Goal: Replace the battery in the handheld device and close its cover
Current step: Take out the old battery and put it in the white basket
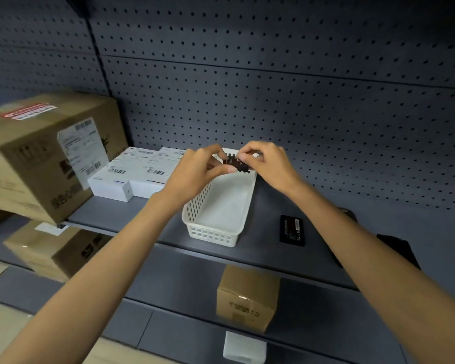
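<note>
Grey pegboard panels (300,88) back a set of grey metal shelves (147,208), seen from above and in front. On the upper shelf, one white perforated plastic basket (216,214) stands lengthwise, near end at the shelf edge. Left of it lie two flat white boxes (139,172) with barcode labels, side by side, and further left one large cardboard carton (42,158) with a shipping label. Right of the basket, one black battery (292,230) with a small red label lies flat on the shelf, apart from the basket. At the far right edge, a dark flat object (397,250) shows behind the right forearm; what it is cannot be told. Lower down, one small cardboard box (247,295) sits on the next shelf, another carton (55,253) lies at the lower left, and a white item (243,346) sits below the small box.

Both bare arms reach forward and meet over the far end of the basket. One small dark battery-like piece (234,164) is held between the two hands. The left hand (202,169) pinches its left end with thumb below and fingers curled above. The right hand (265,164) pinches its right end with curled fingertips, wrist bent slightly downward.
</note>
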